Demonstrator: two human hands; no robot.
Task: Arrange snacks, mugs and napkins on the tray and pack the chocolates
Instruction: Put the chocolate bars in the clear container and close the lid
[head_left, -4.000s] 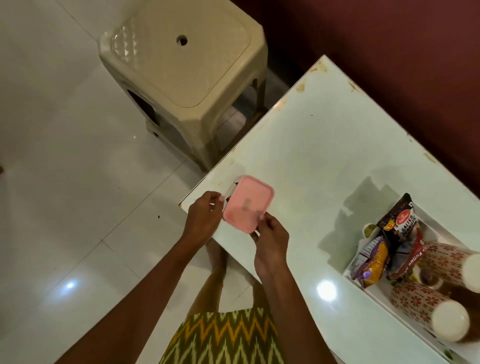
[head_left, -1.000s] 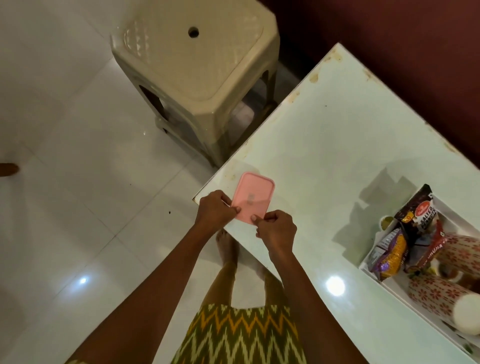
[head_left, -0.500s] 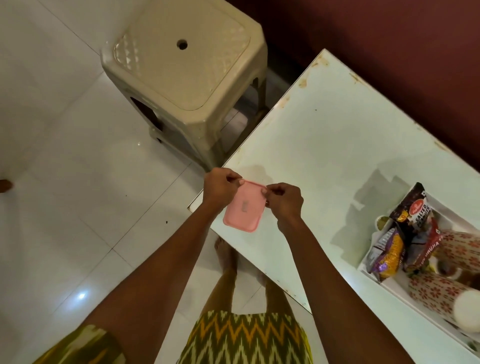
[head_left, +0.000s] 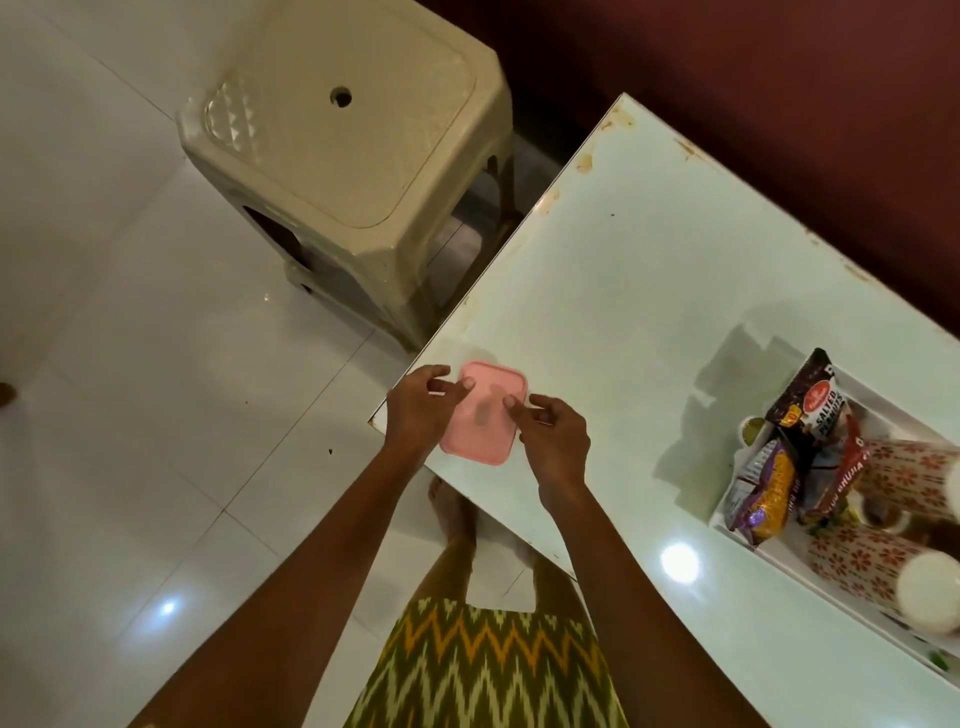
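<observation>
Left hand (head_left: 418, 410) and right hand (head_left: 558, 436) hover half-open, fingers (head_left: 466, 385) loosely curled, only thumb tips touching the pink box (head_left: 483, 421). The box lies flat on the counter (head_left: 649, 312) at its near corner. Both forearms reach up from below.
</observation>
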